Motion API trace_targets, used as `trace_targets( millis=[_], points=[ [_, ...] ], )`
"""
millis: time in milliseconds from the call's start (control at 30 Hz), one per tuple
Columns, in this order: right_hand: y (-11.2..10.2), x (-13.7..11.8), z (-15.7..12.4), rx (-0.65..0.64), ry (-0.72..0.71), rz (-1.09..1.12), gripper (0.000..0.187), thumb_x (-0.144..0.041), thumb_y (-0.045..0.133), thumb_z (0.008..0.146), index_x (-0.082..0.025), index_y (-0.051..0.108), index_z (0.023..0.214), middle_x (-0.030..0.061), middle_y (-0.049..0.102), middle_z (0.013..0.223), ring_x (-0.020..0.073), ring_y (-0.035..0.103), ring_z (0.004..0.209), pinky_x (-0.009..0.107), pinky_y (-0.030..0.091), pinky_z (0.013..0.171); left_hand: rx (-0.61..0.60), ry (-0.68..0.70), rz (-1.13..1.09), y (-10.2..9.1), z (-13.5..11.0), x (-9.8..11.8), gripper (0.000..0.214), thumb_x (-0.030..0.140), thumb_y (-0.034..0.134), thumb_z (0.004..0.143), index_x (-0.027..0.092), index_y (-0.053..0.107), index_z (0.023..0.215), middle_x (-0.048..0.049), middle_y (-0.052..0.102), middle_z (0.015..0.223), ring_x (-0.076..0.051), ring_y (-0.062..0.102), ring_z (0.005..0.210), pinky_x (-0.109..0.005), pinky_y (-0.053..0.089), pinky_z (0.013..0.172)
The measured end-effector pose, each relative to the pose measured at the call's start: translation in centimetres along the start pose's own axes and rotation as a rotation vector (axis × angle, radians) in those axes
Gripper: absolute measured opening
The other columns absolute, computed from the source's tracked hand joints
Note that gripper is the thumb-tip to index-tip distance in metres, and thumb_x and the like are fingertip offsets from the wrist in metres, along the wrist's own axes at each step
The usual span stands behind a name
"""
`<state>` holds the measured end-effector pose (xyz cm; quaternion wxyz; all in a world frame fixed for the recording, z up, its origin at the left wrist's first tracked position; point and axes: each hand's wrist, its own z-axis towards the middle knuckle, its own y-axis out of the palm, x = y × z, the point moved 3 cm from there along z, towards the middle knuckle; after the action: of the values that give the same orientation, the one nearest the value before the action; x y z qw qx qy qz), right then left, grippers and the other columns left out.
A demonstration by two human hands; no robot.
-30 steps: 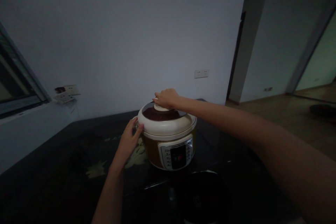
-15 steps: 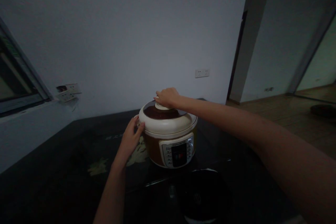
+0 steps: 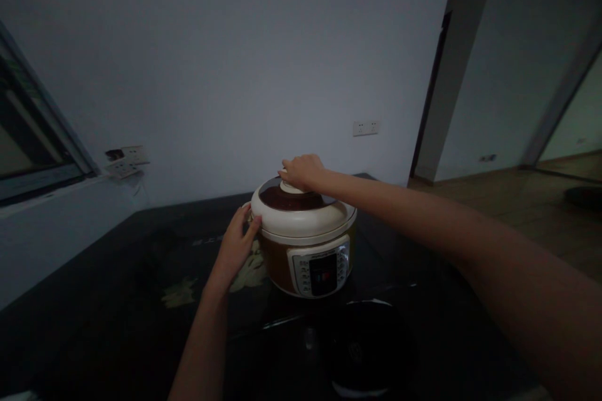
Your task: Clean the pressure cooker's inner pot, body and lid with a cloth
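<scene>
A round electric pressure cooker (image 3: 278, 263), gold-brown with a cream rim and a front control panel, stands on a dark glossy table. Its lid (image 3: 301, 221) is on, with a dark reddish centre. My right hand (image 3: 302, 171) is closed over the cream lid knob (image 3: 290, 188) on top; the palm hides part of the knob. At the cooker's left side, my left hand (image 3: 237, 241) grips the side handle, its thumb against the rim. Most of that handle is hidden behind the fingers.
The dark table (image 3: 117, 288) has pale leaf patterns and a dark round object (image 3: 367, 348) at its near side. A white wall with a socket (image 3: 365, 128) rises behind. More sockets (image 3: 125, 161) hang beside a window at left; wooden floor (image 3: 503, 200) lies at right.
The camera view has shifted slightly, so everything sits a little further right. Both hands keep the same hold on the cooker, and the lid looks unmoved.
</scene>
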<state>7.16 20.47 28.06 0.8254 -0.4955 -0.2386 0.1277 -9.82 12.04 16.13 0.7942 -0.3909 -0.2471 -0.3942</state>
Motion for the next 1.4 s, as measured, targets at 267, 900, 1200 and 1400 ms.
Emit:
trace_targets(
  millis=[267,900,1200,1400],
  points=[
    [-0.5,0.0,-0.6,-0.014,0.065,0.035,0.046,-0.05,0.039,0.096,-0.016,0.061,0.117,0.0185,0.067,0.107,0.0304,0.064,0.099,0.039,0.048,0.077,0.013,-0.004,0.025,-0.2,0.1,-0.1,0.051,0.049,0.038,0.09,0.017,0.054,0.127,-0.0134,0.053,0.138,-0.024,0.046,0.13,-0.046,0.029,0.112],
    [0.0,-0.5,0.1,0.016,-0.086,-0.048,0.038,-0.044,0.044,0.095,-0.017,0.06,0.117,0.018,0.065,0.109,0.0314,0.063,0.097,0.037,0.046,0.072,0.087,0.031,0.331,0.0,-0.1,-0.5,0.045,0.031,0.035,0.093,0.012,0.057,0.127,-0.0127,0.054,0.139,-0.023,0.042,0.135,-0.044,0.031,0.114],
    [-0.5,-0.8,0.4,-0.036,-0.186,-0.137,0.031,-0.02,0.043,0.093,-0.016,0.062,0.117,0.0187,0.066,0.109,0.03,0.063,0.096,0.037,0.046,0.071,0.01,0.007,0.404,0.1,-0.5,-0.3,0.05,0.028,0.029,0.094,0.007,0.048,0.135,-0.0159,0.046,0.145,-0.023,0.036,0.138,-0.042,0.029,0.115],
    [-1.4,-1.5,0.2,-0.111,-0.234,-0.191,0.031,-0.016,0.042,0.093,-0.012,0.064,0.114,0.02,0.065,0.113,0.0291,0.062,0.101,0.037,0.046,0.076,0.013,-0.026,0.407,0.3,-0.4,-0.1,0.049,0.027,0.029,0.094,0.007,0.049,0.134,-0.0174,0.046,0.145,-0.025,0.037,0.138,-0.043,0.03,0.114]
  ],
)
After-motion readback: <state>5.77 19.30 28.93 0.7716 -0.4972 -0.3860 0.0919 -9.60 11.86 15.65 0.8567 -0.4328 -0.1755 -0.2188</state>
